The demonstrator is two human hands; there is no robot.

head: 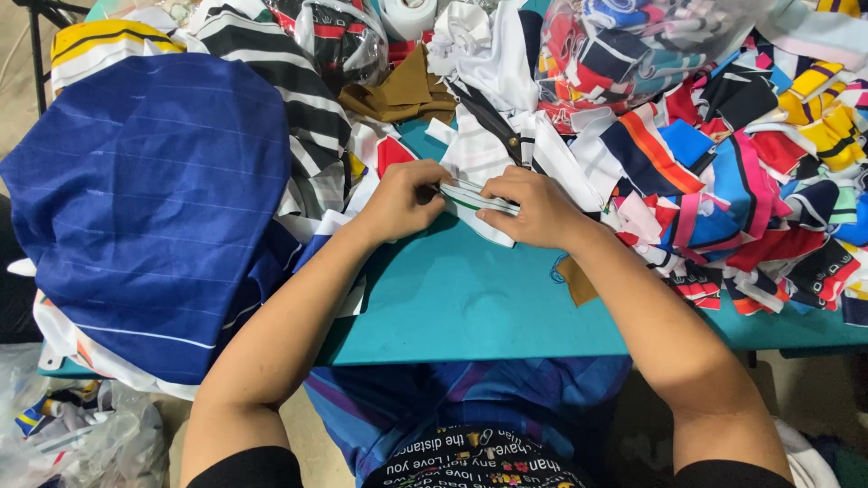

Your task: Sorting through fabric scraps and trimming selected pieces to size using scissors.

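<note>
Both hands, left (pixel 402 201) and right (pixel 533 210), pinch a folded white fabric strip with green stripes (pixel 477 201) above the teal bench (pixel 470 307).

Left hand (pixel 402 201) and right hand (pixel 533 210) pinch a white striped fabric piece (pixel 477 206) on the teal table (pixel 470 303); blue cloth (pixel 154 208) lies left; colourful scraps (pixel 750 172) heap right.

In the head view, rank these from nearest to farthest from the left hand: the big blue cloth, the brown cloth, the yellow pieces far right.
From the left hand:
1. Big blue cloth, to its left.
2. Brown cloth, beyond it, up the table.
3. Yellow pieces, at the far right edge.
</note>
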